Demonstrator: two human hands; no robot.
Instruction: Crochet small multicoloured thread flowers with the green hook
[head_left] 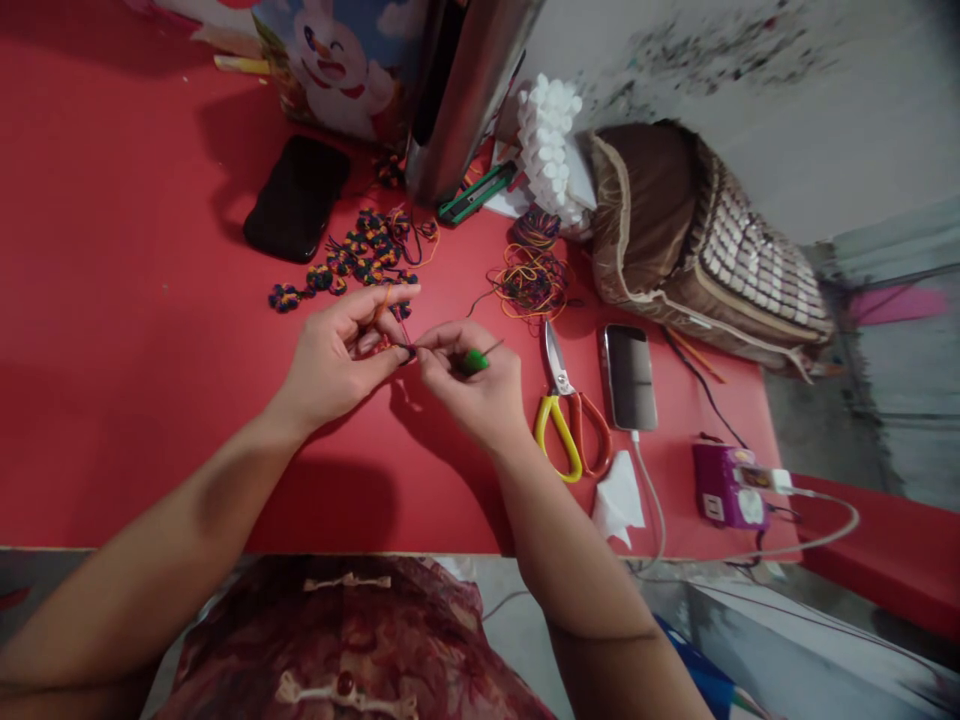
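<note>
My left hand [334,360] pinches a small dark piece of crochet [407,353] between thumb and fingers. Orange yarn [386,297] passes around its raised index finger. Meeting it at the fingertips, my right hand [484,400] is closed around a crochet hook [474,361] with a green grip. A thin metal end of the hook sticks out to the right; its working tip is hidden by the fingers. Just beyond the hands lie several dark and orange crocheted pieces [367,245]. A tangled heap of multicoloured yarn [532,275] sits to the right, a strand trailing toward my hands.
Scissors [561,385] with yellow and red handles lie right of my hands, beside a charging phone [628,378]. Farther back are a black phone [298,198], a green box cutter [476,194] and a metal post [469,100]. A brown cushion [652,210] and purple power adapter [727,485] stand right.
</note>
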